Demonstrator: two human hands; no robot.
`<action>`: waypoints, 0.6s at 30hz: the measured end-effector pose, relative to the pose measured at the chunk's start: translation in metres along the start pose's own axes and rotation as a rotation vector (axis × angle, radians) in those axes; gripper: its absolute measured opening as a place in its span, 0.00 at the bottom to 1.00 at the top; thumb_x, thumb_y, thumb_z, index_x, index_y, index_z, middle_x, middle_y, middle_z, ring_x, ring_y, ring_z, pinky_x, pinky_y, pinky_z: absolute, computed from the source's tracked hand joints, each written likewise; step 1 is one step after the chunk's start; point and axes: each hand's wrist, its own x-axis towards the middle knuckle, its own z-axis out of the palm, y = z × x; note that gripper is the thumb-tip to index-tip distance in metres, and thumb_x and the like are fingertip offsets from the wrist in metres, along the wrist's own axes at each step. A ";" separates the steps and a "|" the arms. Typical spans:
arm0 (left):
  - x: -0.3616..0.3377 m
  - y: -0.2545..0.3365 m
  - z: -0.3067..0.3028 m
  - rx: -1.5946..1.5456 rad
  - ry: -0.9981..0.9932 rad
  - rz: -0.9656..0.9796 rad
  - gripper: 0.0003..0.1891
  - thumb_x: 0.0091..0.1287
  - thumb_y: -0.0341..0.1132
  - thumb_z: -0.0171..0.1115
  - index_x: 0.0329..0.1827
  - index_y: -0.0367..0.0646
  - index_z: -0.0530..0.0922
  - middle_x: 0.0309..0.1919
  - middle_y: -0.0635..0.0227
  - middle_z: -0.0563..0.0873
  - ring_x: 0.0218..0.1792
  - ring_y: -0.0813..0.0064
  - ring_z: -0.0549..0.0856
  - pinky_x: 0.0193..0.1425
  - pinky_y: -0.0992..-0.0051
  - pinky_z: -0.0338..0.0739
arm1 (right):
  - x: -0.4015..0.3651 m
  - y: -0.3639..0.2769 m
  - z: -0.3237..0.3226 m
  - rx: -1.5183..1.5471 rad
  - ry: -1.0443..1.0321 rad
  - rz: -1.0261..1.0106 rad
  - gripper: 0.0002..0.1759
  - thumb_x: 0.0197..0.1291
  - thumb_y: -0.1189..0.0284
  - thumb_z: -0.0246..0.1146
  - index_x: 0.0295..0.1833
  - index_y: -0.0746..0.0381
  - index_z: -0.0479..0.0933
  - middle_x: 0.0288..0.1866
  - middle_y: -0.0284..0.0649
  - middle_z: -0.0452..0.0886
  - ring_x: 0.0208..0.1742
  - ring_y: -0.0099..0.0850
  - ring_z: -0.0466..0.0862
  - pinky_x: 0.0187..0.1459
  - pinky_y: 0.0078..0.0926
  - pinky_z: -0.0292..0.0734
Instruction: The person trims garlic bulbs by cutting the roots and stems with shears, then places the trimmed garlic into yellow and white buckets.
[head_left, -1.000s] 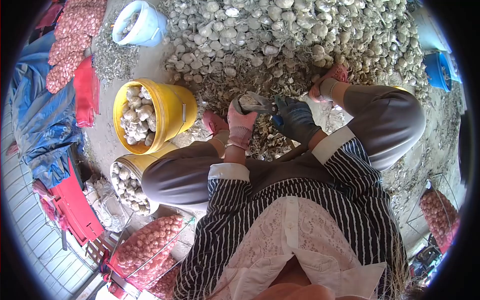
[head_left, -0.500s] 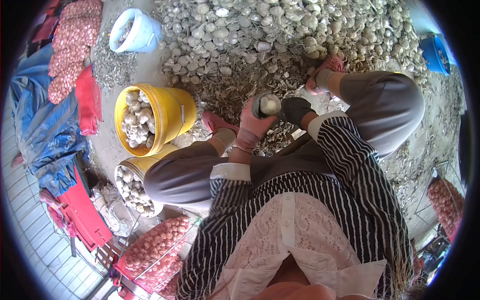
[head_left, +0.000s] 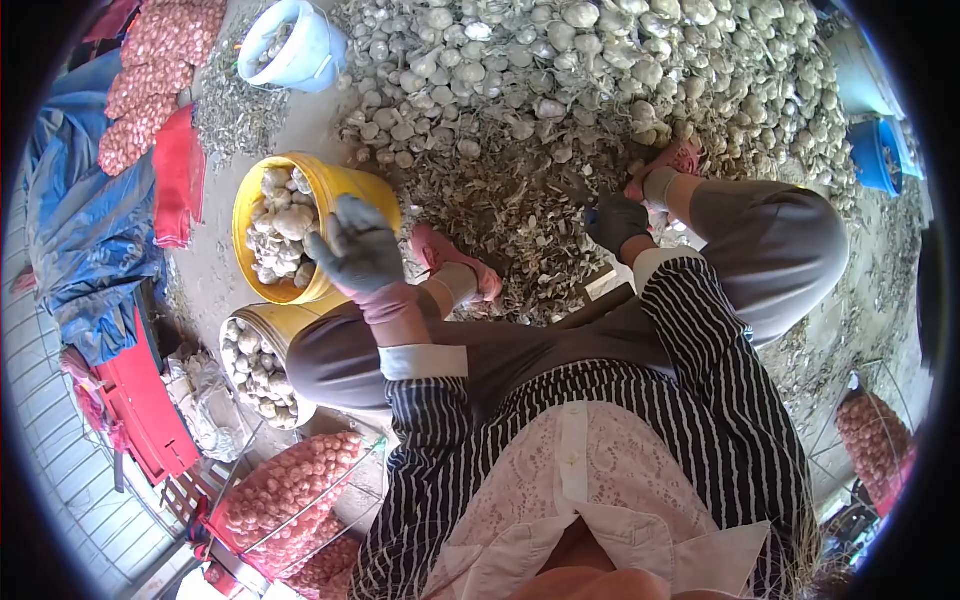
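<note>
at the far left, a blue sheet (head_left: 85, 210) is heaped by the wall, and net sacks (head_left: 140, 90) of bulbs are stacked beyond it, apparently kept to the edge so that the working floor is left free for the feet and buckets; nearer in, a second bucket (head_left: 293, 318) filled with pale bulbs is set close by the left knee, just beside a yellow bucket (head_left: 368, 185); by the yellow bucket's mouth, garlic bulbs (head_left: 270, 235) are shown heaped inside, and it seems to be stood there because it can be reached by a short swing of the arm; the left hand (head_left: 362, 252) is held at its rim, gloved in grey with a pink cuff, the fingers spread and nothing seen gripped; whether the nearest bulb is touched by the fingertips cannot be told; between the pink shoes (head_left: 440, 250), dry husks (head_left: 530, 230) are strewn, the legs being parted, it seems, so that scraps can be dropped there; to the right, a dark tool (head_left: 574, 190) is held in the dark-gloved right hand (head_left: 618, 225), the fingers curled round its handles and its blurred end pointed away from the body, presumably for safety; ahead, a broad pile (head_left: 600, 80) of bulbs is spread within reach; at the far right, a blue bucket (head_left: 875, 155) is stood beside the pile.
</note>
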 end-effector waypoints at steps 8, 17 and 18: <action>-0.049 -0.106 -0.101 0.032 0.005 -0.695 0.08 0.69 0.40 0.60 0.41 0.47 0.81 0.42 0.66 0.85 0.50 0.65 0.83 0.60 0.62 0.78 | 0.079 0.006 0.019 -0.272 0.309 0.024 0.20 0.60 0.58 0.59 0.52 0.59 0.76 0.47 0.50 0.84 0.49 0.44 0.85 0.47 0.43 0.79; -0.042 -0.124 -0.105 0.423 0.136 -0.870 0.22 0.65 0.55 0.63 0.53 0.49 0.79 0.47 0.69 0.81 0.38 0.72 0.82 0.43 0.70 0.80 | 0.064 -0.019 -0.004 0.020 0.134 0.032 0.19 0.60 0.56 0.61 0.49 0.58 0.78 0.45 0.50 0.85 0.48 0.47 0.85 0.49 0.44 0.78; -0.034 -0.128 -0.108 0.357 0.130 -0.985 0.23 0.63 0.59 0.64 0.49 0.50 0.80 0.42 0.72 0.81 0.32 0.78 0.78 0.36 0.76 0.77 | 0.051 -0.019 -0.004 0.054 0.145 -0.036 0.19 0.60 0.55 0.61 0.50 0.58 0.79 0.43 0.51 0.85 0.46 0.48 0.85 0.51 0.44 0.78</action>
